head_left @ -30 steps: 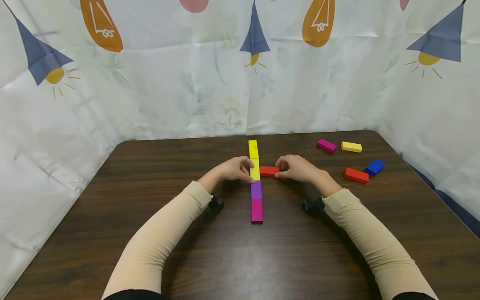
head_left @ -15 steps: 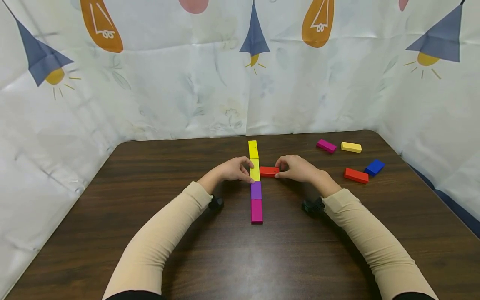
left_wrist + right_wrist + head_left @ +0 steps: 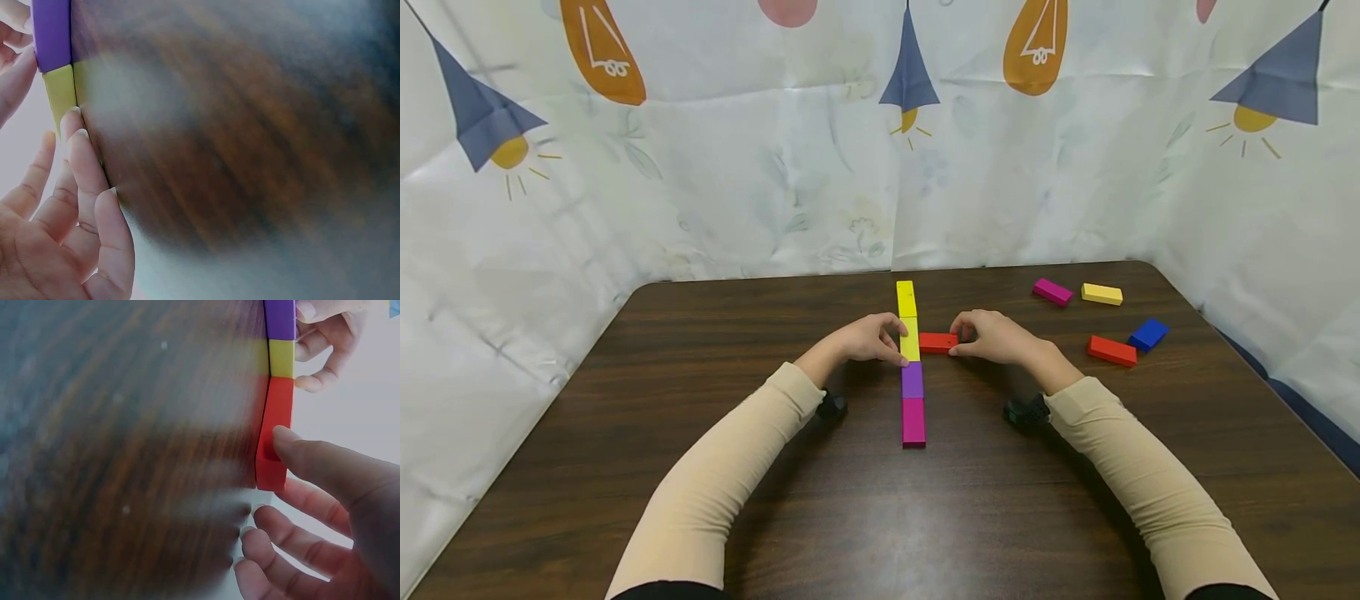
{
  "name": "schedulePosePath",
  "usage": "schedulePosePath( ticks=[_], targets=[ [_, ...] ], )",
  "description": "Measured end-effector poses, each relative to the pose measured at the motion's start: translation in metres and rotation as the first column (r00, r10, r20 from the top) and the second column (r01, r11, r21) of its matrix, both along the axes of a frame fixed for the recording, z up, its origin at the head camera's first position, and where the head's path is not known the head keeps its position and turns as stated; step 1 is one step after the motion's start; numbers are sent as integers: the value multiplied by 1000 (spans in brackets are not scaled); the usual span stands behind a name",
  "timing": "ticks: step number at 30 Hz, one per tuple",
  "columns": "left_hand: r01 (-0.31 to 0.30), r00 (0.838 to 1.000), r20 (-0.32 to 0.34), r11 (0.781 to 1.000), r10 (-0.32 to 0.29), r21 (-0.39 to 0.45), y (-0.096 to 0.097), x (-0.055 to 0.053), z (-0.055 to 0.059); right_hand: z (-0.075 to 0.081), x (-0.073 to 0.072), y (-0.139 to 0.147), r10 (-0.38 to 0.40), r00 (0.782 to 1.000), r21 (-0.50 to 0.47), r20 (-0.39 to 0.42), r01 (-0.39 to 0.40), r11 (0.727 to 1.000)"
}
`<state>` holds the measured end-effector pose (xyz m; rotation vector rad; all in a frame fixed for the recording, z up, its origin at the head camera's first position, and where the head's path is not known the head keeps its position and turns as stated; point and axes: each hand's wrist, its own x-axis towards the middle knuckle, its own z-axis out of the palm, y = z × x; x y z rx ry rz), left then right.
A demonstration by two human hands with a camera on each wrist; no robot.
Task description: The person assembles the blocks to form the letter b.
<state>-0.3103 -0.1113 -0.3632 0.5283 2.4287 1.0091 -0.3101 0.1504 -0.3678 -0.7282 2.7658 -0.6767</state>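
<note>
A row of blocks runs away from me on the table in the head view: a magenta block [image 3: 913, 422], a purple block [image 3: 912, 380] and two yellow blocks, the nearer yellow block [image 3: 910, 340] and the farther yellow block [image 3: 906, 297]. From the left, my left hand [image 3: 868, 339] touches the row with thumb and fingertips near the nearer yellow block and its seam with the purple one. My right hand [image 3: 996, 337] pinches a red block [image 3: 937, 342] between thumb and fingers. One end of that red block meets the nearer yellow block's right side, at about a right angle.
Toward the right of the dark wooden table [image 3: 775, 517] lie a magenta block [image 3: 1052, 292], a yellow block [image 3: 1102, 293], a blue block [image 3: 1148, 335] and a second red block [image 3: 1112, 351]. A patterned white curtain [image 3: 760, 192] hangs behind the table's back edge.
</note>
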Motion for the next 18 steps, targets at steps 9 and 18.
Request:
schedulePosePath(
  ticks=[9, 18],
  targets=[
    [1, 1000, 21, 1000, -1, 3, -1, 0, 1, 2, 4, 4, 11, 1000, 13, -12, -11, 1000],
    [5, 1000, 15, 1000, -5, -5, -1, -1, 1, 0, 3, 4, 2, 1000, 7, -22, -2, 1000]
  ],
)
